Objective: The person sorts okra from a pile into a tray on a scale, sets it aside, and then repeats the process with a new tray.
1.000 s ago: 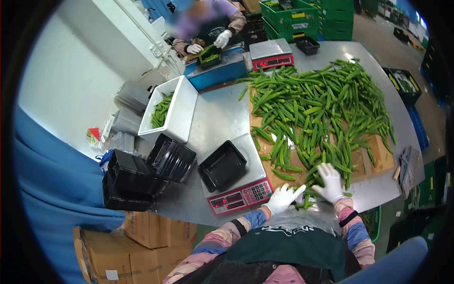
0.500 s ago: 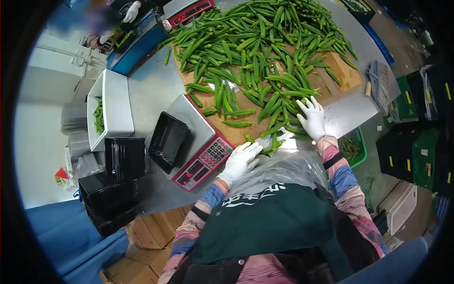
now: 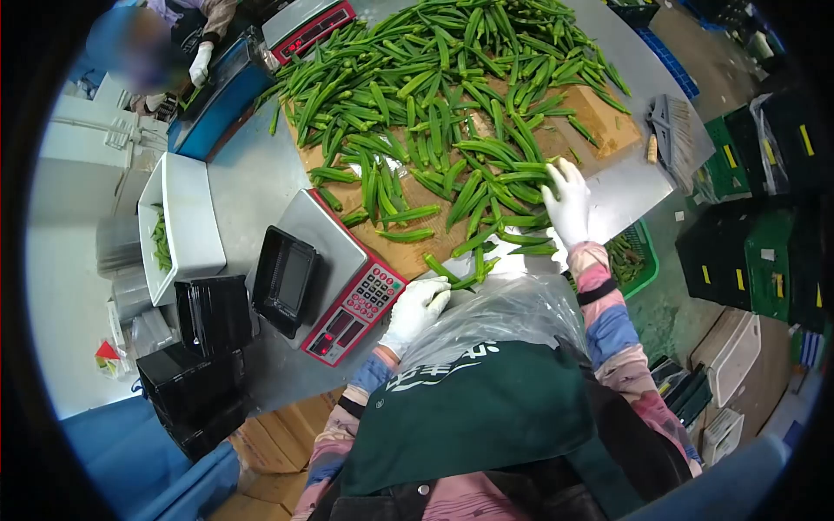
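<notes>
A large heap of green okra covers the brown cardboard on the metal table. My right hand, in a white glove, is at the heap's near right edge. Its fingers are slightly bent and apart, with the tips against the ends of several okra pods. My left hand, gloved too, is low by the table's near edge, between the red and silver scale and my apron. Its fingers are loosely bent and apart, just below a few loose pods. No pod shows inside either hand.
A black tray sits on the scale. Stacked black trays and a white bin with some okra stand left. A brush lies right; a green basket is below. Across the table, a co-worker's gloved hand shows beside another scale.
The view has shifted, so the table appears further left and lower. My left hand has drawn back slightly from the loose pods. My right hand's fingers have come closer to the pod ends.
</notes>
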`<action>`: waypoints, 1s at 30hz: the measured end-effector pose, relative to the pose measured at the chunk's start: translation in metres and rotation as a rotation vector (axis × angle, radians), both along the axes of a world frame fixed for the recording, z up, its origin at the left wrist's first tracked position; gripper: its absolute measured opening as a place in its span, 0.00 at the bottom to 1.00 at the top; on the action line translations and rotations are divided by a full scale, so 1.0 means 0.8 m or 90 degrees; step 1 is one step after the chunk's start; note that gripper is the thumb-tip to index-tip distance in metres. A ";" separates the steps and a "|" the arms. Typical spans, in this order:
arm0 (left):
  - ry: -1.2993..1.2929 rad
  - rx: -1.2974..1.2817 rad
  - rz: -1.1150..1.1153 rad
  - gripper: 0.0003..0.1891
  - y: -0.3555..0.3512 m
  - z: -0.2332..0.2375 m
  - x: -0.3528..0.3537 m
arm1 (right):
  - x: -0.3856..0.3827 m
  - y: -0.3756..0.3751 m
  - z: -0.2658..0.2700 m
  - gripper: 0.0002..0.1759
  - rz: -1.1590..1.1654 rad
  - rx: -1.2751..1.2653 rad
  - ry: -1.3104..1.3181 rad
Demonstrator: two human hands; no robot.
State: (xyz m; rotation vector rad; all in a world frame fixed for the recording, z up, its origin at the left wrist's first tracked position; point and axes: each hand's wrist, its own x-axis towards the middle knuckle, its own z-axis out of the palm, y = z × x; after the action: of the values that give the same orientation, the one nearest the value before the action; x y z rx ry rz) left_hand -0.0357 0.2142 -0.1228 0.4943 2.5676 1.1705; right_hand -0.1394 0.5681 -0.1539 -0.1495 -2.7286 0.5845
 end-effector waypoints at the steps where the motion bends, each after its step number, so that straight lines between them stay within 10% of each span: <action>1: 0.007 -0.006 -0.001 0.11 0.001 0.001 0.000 | -0.010 -0.003 -0.006 0.28 0.019 0.014 0.029; 19: -0.086 0.038 0.096 0.14 0.019 0.029 -0.018 | -0.004 -0.003 -0.019 0.22 0.013 -0.007 -0.219; 30: -0.267 0.359 0.164 0.17 0.097 0.102 -0.070 | 0.057 -0.087 0.081 0.18 0.157 -0.575 -0.149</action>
State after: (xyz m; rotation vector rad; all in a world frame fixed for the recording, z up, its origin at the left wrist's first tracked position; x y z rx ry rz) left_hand -0.0920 0.2919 -0.0410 0.0074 1.9654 1.8709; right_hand -0.0941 0.4989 -0.0894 -0.0970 -2.4800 1.9352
